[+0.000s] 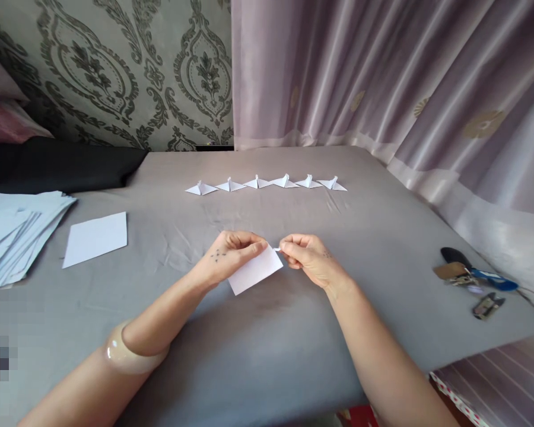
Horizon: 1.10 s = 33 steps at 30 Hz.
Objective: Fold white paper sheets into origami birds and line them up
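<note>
A small white folded paper (254, 273) lies on the grey cloth in front of me. My left hand (231, 256) rests on its upper left part, fingers curled and pressing it down. My right hand (309, 258) pinches the paper's right corner between thumb and fingers. A cream bangle (131, 354) sits on my left forearm. Beyond the hands, several folded white paper birds (267, 184) stand in a row.
A single white sheet (95, 238) lies at the left, beside a stack of white sheets (13, 234) at the far left edge. Keys and small tools (474, 279) lie at the right. Black cloth (57, 163) and curtains border the grey surface (267, 356).
</note>
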{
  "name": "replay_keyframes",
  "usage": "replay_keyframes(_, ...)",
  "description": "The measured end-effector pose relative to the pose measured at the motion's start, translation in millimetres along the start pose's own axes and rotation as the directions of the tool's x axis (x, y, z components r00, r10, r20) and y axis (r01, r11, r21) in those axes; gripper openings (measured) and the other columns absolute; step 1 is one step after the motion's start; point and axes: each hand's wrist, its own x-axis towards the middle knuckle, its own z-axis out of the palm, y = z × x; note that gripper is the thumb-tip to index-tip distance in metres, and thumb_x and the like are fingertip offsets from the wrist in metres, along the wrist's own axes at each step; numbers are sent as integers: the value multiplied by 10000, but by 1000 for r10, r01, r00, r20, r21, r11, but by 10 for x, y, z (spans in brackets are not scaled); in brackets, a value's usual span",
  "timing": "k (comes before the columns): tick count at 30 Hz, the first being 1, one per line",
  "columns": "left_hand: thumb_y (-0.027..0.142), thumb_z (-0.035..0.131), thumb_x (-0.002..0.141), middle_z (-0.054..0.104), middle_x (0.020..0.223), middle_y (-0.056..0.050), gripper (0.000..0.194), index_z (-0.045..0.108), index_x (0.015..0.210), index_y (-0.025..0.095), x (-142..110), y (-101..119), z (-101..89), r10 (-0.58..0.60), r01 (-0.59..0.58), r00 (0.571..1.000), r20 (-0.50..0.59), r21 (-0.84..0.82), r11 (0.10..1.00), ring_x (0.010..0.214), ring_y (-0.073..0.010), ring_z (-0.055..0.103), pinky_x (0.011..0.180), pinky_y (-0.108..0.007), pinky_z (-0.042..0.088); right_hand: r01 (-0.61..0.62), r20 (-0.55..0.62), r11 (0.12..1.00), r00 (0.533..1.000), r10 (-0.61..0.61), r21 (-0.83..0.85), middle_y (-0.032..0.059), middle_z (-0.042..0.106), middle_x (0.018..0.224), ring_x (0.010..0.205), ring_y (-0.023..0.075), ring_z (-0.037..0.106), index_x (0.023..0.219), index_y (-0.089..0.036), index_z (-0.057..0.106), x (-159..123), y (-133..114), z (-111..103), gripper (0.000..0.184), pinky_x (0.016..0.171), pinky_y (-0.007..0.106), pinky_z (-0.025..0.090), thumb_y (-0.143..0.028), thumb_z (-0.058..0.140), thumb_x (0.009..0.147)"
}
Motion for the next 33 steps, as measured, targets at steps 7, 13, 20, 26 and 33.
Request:
replay_keyframes(7,420,708,731,637,636,-1,261,708,767,161,86,-80,-142,-65,60,996,-60,-75,995,514,-100,545,450,-184,390,37,-29,999,999,-37,-5,-55,415,568,515,64,321,667,-165,637,10,-25,-86,178,505,244,272,-323,686,732)
replay_keyframes(13,420,698,748,580,615,-3,285,652,749,139,179,-133,-275,-121,105,990,-73,-191,976,501,-98,521,426,-184,368,74,192,970,981,-28,-233,-35,551,603,508,52,414,673,-166,678,-143,-201,-257,129,502,209,332,-247,648,769)
replay_keyframes(20,106,514,821,392,592,45,144,642,888,99,320,-246,-405,-201,269,963,180,-617,740,400,-22,289,362,-149,222,78,849,947,470,241,-312,84,717,1049,985,204,665,979,-169,753,-340,-286,-49,266,815,268,494,-311,683,765)
replay_keyframes(26,85,442,856,366,586,42,184,625,867,106,267,-286,-250,-236,510,846,479,-596,620,389,-29,253,349,-144,213,163,168,934,979,-114,-317,28,682,845,714,125,591,863,-198,694,-135,-123,115,240,721,271,478,-420,604,840)
replay_keyframes(33,221,529,865,593,665,-44,159,630,786,128,177,-242,-18,-273,548,797,539,-454,703,501,-89,514,459,-186,412,241,36,929,970,-241,-280,3,620,769,668,113,535,813,-196,680,-28,38,207,220,672,260,439,-413,642,807)
